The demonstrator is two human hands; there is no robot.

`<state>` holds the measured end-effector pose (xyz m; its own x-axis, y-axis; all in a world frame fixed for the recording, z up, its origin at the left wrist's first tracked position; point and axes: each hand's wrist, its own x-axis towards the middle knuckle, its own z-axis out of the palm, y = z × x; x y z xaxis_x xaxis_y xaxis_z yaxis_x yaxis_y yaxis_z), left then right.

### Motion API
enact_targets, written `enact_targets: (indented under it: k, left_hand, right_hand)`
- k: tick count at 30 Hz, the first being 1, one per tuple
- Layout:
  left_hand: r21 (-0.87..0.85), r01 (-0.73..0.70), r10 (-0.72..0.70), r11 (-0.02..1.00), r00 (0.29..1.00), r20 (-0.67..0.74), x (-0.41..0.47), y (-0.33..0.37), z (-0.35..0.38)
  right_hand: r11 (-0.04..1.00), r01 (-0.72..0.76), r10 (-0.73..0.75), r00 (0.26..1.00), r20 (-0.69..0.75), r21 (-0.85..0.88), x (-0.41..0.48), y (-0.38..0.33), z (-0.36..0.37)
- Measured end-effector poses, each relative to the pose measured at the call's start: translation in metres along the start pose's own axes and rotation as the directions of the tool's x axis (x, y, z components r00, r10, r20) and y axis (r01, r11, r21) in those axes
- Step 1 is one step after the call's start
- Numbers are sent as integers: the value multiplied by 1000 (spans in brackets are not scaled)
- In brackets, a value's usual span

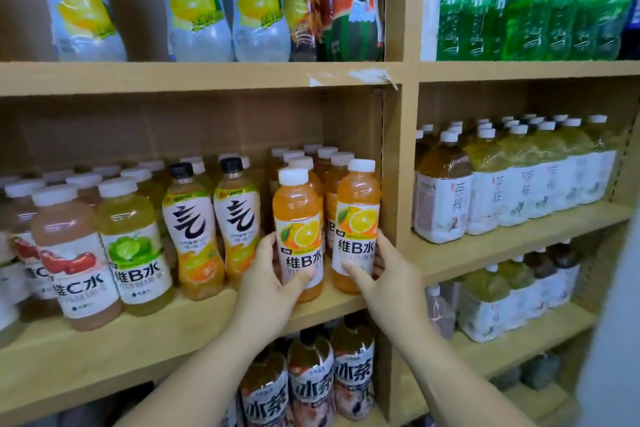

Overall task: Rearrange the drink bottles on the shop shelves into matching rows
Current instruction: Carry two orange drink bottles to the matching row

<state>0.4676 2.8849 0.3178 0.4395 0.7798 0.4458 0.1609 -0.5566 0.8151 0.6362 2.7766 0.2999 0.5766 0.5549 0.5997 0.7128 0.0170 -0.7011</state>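
Two orange vitamin drink bottles with white caps stand at the front right of the middle wooden shelf. My left hand wraps the left orange bottle at its label. My right hand holds the right orange bottle, which stands against the shelf's side wall. More orange bottles line up behind them. To the left are two black-capped orange soda bottles, a green lime bottle and a pink bottle.
An upright wooden divider borders the orange bottles on the right. Beyond it stand rows of tea bottles. Tall lemon soda bottles fill the shelf above, dark tea bottles the shelf below.
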Motion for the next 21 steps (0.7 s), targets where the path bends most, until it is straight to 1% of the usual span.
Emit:
enact_targets:
  k: [2, 3, 6, 10, 13, 19, 21]
  left_hand:
    - [22, 11, -10, 1000, 1000, -10, -2, 1, -1]
    - [33, 10, -9, 999, 1000, -19, -3, 1, -2]
    - [69, -1, 4, 998, 999, -42, -4, 5, 0]
    - [95, -13, 18, 995, 998, -58, -3, 9, 7]
    - [144, -26, 37, 989, 997, -71, -2, 9, 9]
    - [190, -39, 50, 981, 997, -52, -1, 14, 15]
    - [193, -48, 52, 980, 999, -15, 0, 16, 20]
  right_hand:
    - [991, 16, -19, 1000, -21, -135, 0, 4, 1]
    - [984, 27, -35, 999, -39, -175, 0, 5, 1]
    - [973, 63, -76, 996, -48, -222, -2, 7, 1]
    - [972, 49, -55, 998, -18, -230, -4, 10, 4]
    - [975, 58, -65, 998, -27, -215, -4, 13, 6]
    - [966, 148, -180, 974, -139, -211, -14, 21, 4]
    - [952, 214, -260, 944, -205, -220, -10, 24, 1]
